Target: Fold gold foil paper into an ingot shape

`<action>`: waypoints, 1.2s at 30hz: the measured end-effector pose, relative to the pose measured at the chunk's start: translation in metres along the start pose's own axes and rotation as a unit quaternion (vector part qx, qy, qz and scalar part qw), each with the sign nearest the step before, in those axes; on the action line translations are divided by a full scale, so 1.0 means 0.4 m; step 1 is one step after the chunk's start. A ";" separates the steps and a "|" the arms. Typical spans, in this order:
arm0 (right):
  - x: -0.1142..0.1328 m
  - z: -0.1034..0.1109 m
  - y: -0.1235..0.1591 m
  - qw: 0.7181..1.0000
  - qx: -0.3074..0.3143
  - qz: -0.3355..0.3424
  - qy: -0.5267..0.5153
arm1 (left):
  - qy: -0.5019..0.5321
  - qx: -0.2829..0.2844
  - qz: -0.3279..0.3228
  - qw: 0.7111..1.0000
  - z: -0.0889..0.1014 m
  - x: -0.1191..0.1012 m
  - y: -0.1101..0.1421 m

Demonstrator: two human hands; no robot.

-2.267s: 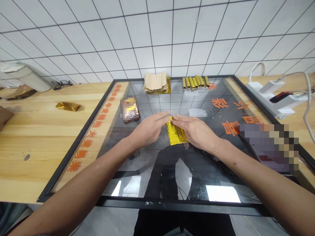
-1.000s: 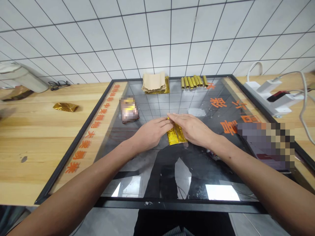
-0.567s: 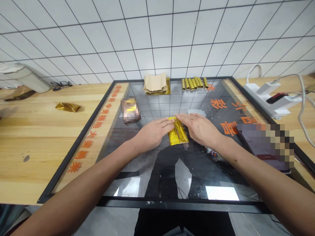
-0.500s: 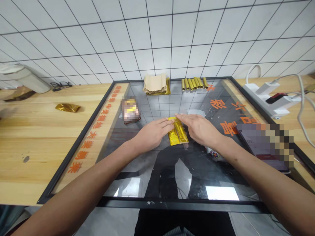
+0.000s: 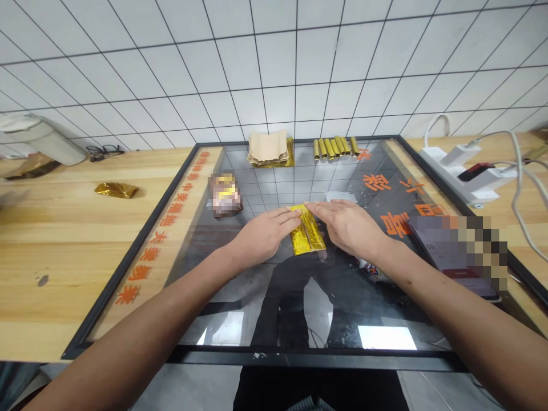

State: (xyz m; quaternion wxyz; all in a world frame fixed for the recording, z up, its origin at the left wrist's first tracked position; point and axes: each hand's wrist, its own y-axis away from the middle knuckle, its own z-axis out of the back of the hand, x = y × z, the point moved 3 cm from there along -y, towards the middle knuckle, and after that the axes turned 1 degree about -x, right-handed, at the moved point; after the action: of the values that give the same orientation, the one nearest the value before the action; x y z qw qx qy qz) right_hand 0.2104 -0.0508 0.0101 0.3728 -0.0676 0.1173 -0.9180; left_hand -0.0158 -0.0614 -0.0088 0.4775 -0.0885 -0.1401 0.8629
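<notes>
A folded sheet of gold foil paper (image 5: 309, 242) lies on the dark glass top in front of me, with a lengthwise seam down its middle. My left hand (image 5: 269, 231) rests at its left side, fingers stretched out and their tips on the foil's upper part. From the other side, my right hand (image 5: 349, 225) reaches over with straight fingers, their tips touching the upper right edge. Both thumbs are mostly hidden. Further back lie a stack of brown paper sheets with gold foil (image 5: 269, 149) and a row of several rolled gold tubes (image 5: 336, 147).
A blurred-out packet (image 5: 225, 195) lies left on the glass. At right are a phone (image 5: 445, 257) and a white power strip (image 5: 454, 171) with cables. A crumpled gold wrapper (image 5: 116, 189), glasses (image 5: 105, 151) and a pale cylindrical container (image 5: 55, 140) sit on the wooden table. A tiled wall stands behind.
Both hands stay at the gold foil paper with almost the same pose. The whole view has shifted slightly; nothing has been picked up or let go.
</notes>
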 end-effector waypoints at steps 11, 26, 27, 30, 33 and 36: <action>0.027 -0.014 -0.007 0.997 -0.036 0.034 -0.051 | 0.017 -0.009 0.004 1.000 0.010 -0.007 -0.004; 0.018 -0.038 -0.027 0.991 -0.028 0.034 -0.126 | 0.114 -0.047 0.082 0.989 0.028 -0.003 0.014; 0.017 -0.040 -0.027 0.991 -0.029 0.038 -0.126 | 0.126 -0.053 0.091 0.986 0.033 -0.004 0.016; 0.015 -0.042 -0.025 0.992 -0.022 0.044 -0.117 | 0.154 -0.078 0.108 0.979 0.041 -0.003 0.019; 0.017 -0.038 -0.024 0.993 -0.015 0.044 -0.110 | 0.155 -0.098 0.147 0.972 0.039 0.010 0.024; 0.021 -0.033 -0.026 0.994 -0.014 0.042 -0.099 | 0.127 -0.127 0.200 0.963 0.035 0.035 0.035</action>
State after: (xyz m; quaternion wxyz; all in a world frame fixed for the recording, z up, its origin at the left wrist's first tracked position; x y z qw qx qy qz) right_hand 0.1948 -0.0472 0.0004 0.4200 -0.1589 0.0956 -0.8884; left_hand -0.0386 -0.0588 -0.0005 0.2936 -0.2841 -0.1663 0.8975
